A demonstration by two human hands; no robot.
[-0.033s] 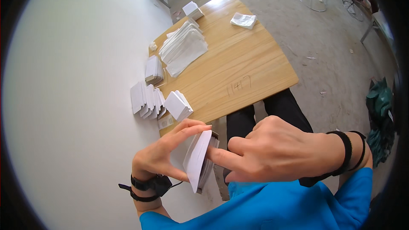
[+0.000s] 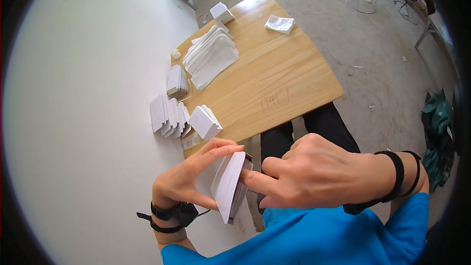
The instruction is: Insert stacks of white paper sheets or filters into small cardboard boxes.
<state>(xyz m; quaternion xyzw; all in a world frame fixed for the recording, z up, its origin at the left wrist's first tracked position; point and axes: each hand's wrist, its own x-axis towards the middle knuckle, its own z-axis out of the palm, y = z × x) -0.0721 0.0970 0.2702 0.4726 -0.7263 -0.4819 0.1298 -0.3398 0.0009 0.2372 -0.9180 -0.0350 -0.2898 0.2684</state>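
Observation:
My left hand (image 2: 189, 176) grips a small white card bundle (image 2: 229, 186), with the fingers on its top edge and the thumb at its lower side. The bundle is tilted, has a smooth white front face, and shows several thin layers and a brownish edge behind it. My right hand (image 2: 314, 174) reaches in from the right. Its index finger is stretched out, with the tip tucked behind the white front face against the layers; its other fingers are curled and the thumb stands apart. That fingertip is partly hidden.
On the wooden table (image 2: 294, 73) lie a fanned pile of white sheets (image 2: 213, 56) and a folded white packet (image 2: 280, 24). White card stacks stand along the wall side, one (image 2: 205, 121) at the near corner. A dark green bag (image 2: 436, 137) is on the right.

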